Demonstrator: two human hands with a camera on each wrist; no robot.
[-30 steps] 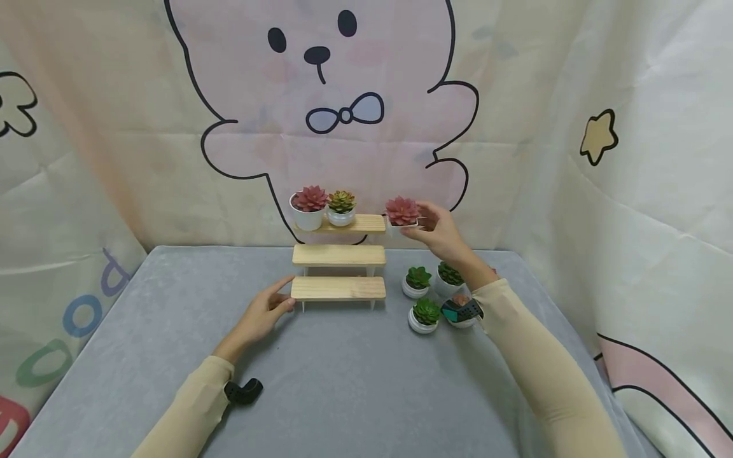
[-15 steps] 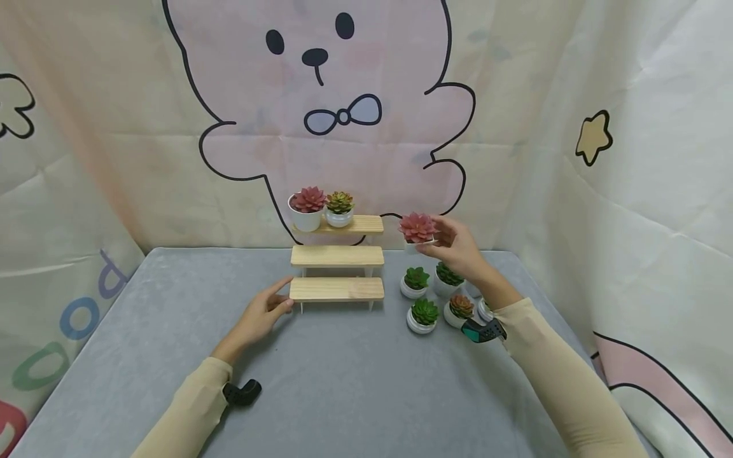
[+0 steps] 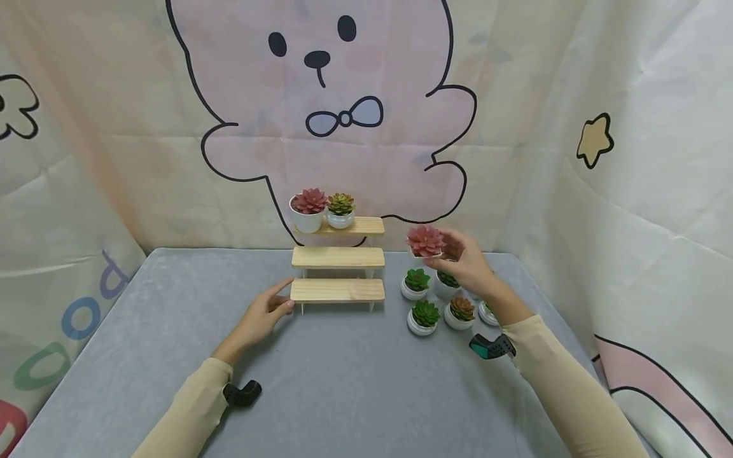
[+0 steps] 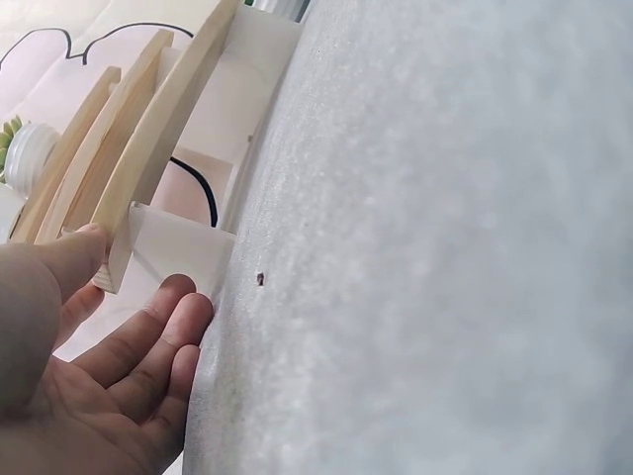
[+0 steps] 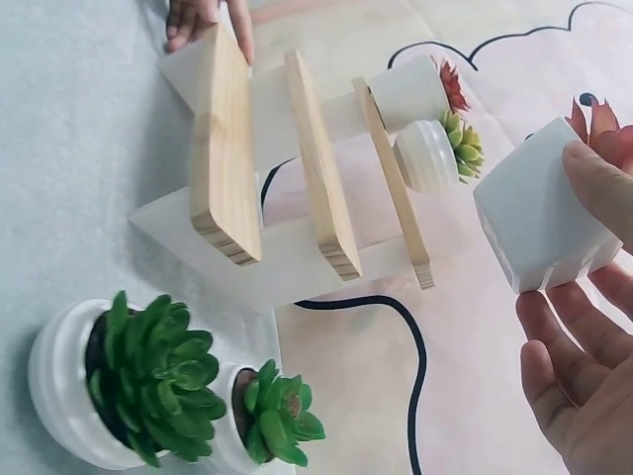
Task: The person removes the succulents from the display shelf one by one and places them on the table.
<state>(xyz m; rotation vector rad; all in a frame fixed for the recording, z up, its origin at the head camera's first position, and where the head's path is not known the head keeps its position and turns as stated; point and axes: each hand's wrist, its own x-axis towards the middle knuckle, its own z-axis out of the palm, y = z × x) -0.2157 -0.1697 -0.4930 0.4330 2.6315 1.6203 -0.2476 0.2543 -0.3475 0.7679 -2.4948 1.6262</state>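
Note:
The right hand [image 3: 471, 267] holds a square white pot [image 5: 539, 208] with a pink-red succulent [image 3: 425, 241], raised in the air to the right of a three-tier wooden stand [image 3: 338, 290]. In the right wrist view, its thumb lies on one side of the pot and its fingers on another. At the left end of the lowest board [image 4: 163, 129], the left hand [image 3: 256, 321] pinches the corner between thumb and forefinger, its other fingers loosely bent. On the top board stand a pink succulent [image 3: 310, 201] in a white pot and a yellow-green one [image 3: 340, 203] beside it.
Several small potted succulents stand right of the stand, among them two green ones [image 3: 425, 313] [image 5: 158, 381] and a brownish-orange one [image 3: 461, 308]. Grey cloth [image 3: 343, 388] covers the table, and a printed curtain [image 3: 515, 191] hangs behind it.
The right hand has moved right and down with the pink-red succulent, away from the top board. The left hand has kept its place at the lowest board.

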